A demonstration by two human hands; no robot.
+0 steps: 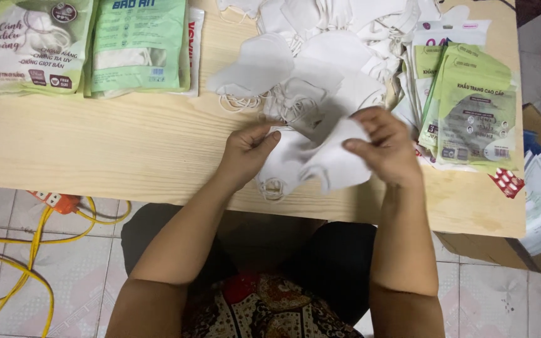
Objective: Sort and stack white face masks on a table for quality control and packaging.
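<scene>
While the left hand [245,153] and right hand [383,147] pinch it, the white mask [320,164] looks soft, folded and creased.

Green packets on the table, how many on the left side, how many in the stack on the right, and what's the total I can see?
Left green packets: 2
Right stack green packets: at least 2, overlapping
Total: at least 4

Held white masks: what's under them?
Under the white masks gripped by the left hand and right hand lies the wooden table. An ear loop hangs at its edge. Anything else beneath is covered by the masks.
</scene>
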